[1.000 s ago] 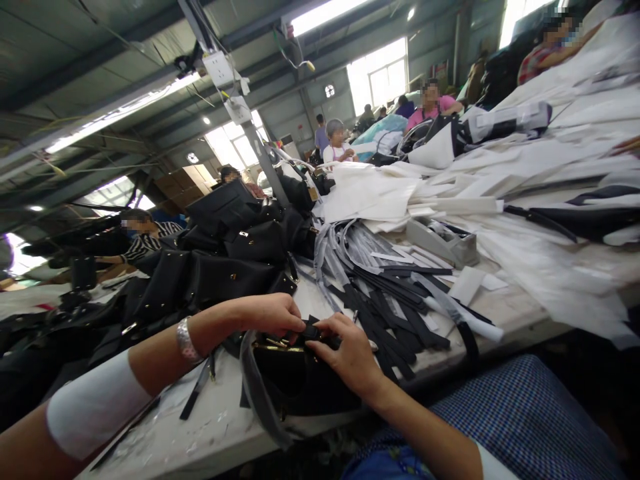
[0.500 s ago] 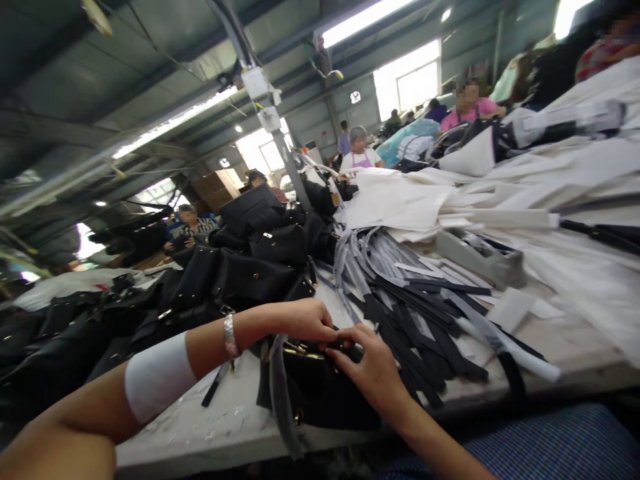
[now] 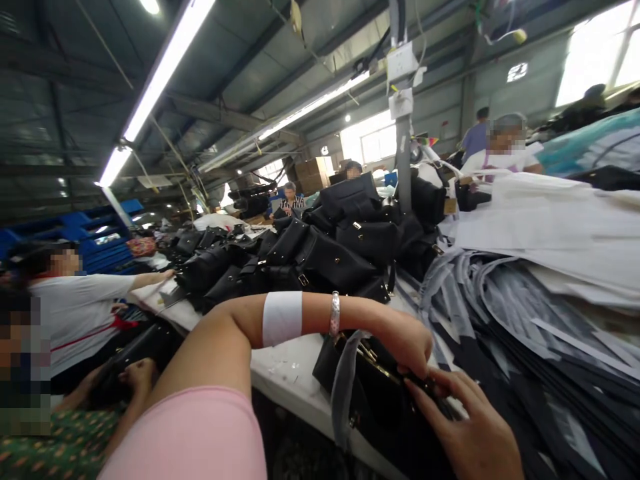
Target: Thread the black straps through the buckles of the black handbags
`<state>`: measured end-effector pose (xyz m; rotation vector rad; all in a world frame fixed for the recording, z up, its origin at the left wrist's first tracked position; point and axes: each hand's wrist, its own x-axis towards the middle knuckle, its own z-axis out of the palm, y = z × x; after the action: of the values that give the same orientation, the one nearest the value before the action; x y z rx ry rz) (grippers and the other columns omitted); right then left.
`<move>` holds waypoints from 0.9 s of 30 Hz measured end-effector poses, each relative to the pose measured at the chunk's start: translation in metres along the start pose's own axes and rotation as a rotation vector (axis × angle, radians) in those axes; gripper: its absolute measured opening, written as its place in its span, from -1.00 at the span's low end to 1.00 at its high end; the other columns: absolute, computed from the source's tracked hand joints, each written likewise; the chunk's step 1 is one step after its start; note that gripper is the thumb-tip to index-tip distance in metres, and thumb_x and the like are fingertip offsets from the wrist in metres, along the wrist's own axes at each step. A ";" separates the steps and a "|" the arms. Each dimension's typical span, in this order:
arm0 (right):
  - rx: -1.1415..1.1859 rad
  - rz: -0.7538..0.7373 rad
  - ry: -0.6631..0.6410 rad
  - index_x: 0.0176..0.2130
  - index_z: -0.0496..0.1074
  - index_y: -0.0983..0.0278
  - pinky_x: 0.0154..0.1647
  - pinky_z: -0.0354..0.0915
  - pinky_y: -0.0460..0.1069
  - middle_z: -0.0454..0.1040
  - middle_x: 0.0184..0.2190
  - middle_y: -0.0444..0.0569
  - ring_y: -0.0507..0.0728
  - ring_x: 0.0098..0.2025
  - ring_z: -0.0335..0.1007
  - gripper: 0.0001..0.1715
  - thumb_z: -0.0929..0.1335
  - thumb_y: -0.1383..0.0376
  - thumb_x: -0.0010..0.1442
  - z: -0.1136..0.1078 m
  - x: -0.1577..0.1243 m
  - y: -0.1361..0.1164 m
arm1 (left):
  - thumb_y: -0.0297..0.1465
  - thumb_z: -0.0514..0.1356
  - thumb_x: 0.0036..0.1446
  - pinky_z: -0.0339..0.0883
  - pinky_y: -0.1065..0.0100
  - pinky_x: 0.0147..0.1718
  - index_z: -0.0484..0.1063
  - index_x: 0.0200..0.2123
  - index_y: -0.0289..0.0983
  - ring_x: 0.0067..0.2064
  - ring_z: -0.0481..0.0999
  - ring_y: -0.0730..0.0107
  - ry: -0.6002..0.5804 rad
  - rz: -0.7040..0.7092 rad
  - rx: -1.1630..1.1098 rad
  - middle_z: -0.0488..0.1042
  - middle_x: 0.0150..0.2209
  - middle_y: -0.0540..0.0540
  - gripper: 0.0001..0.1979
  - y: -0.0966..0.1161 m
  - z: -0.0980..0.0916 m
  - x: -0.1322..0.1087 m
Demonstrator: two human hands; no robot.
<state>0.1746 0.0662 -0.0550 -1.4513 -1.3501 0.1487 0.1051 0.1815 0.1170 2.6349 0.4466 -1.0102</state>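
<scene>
A black handbag [image 3: 385,407] with gold-coloured metal fittings lies at the table's front edge. A strap wrapped in cloudy plastic [image 3: 344,390] hangs over its side. My left hand [image 3: 413,340], with a silver bracelet at the wrist, reaches across the bag, its fingers closed at the bag's upper edge. My right hand [image 3: 475,420] grips the same edge from the right, thumb in front and fingers behind. The fingertips of both hands nearly meet there. Exactly what small part they pinch is hidden.
Black bags [image 3: 325,260] are heaped behind my hands. To the right lie plastic-wrapped black straps [image 3: 505,333] and white sheets [image 3: 540,213]. A post [image 3: 404,160] rises behind the heap. At left, a co-worker in a white shirt [image 3: 90,313] reaches to the table; another person's hand [image 3: 137,377] holds a black bag.
My view has swung left, bringing the co-workers on the left into sight. Both hands remain at the handbag's upper edge, and they and the bag now appear further right.
</scene>
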 end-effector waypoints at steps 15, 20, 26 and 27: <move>-0.147 -0.072 -0.052 -0.19 0.55 0.12 -0.29 0.37 0.00 0.56 -0.30 -0.07 0.17 -0.30 0.54 -0.38 0.26 -0.27 0.17 -0.011 0.008 0.011 | -0.08 0.02 0.30 0.21 0.45 -0.46 0.54 -0.29 -0.30 -0.37 0.45 0.41 0.249 0.029 -0.083 0.54 -0.38 -0.06 -0.55 -0.021 0.026 -0.019; -0.141 -0.085 -0.103 -0.18 0.57 0.11 -0.23 0.40 0.04 0.55 -0.28 0.02 0.23 -0.26 0.52 -0.53 0.31 -0.13 0.19 -0.012 0.006 0.007 | -0.14 0.07 0.28 0.19 0.44 -0.49 0.55 -0.35 -0.29 -0.40 0.44 0.42 0.339 0.043 -0.016 0.55 -0.40 -0.04 -0.61 -0.022 0.036 -0.020; -0.248 -0.238 -0.143 -0.18 0.61 0.08 -0.13 0.43 0.11 0.56 -0.18 0.06 0.29 -0.13 0.50 -0.61 0.26 0.04 0.21 -0.014 -0.001 0.018 | -0.24 0.06 0.25 0.19 0.39 -0.48 0.59 -0.18 -0.24 -0.25 0.55 0.30 0.354 0.058 0.043 0.62 -0.24 -0.08 -0.67 -0.016 0.039 -0.008; -0.274 -0.277 -0.144 -0.17 0.62 0.07 -0.10 0.43 0.14 0.56 -0.15 0.07 0.30 -0.11 0.50 -0.60 0.23 0.08 0.22 -0.016 -0.002 0.023 | -0.20 0.04 0.27 0.19 0.38 -0.47 0.58 -0.19 -0.24 -0.23 0.55 0.28 0.366 0.052 0.043 0.62 -0.23 -0.09 -0.64 -0.015 0.039 -0.008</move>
<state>0.1995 0.0605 -0.0669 -1.4810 -1.7272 -0.1189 0.0707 0.1796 0.0921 2.8601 0.4335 -0.5242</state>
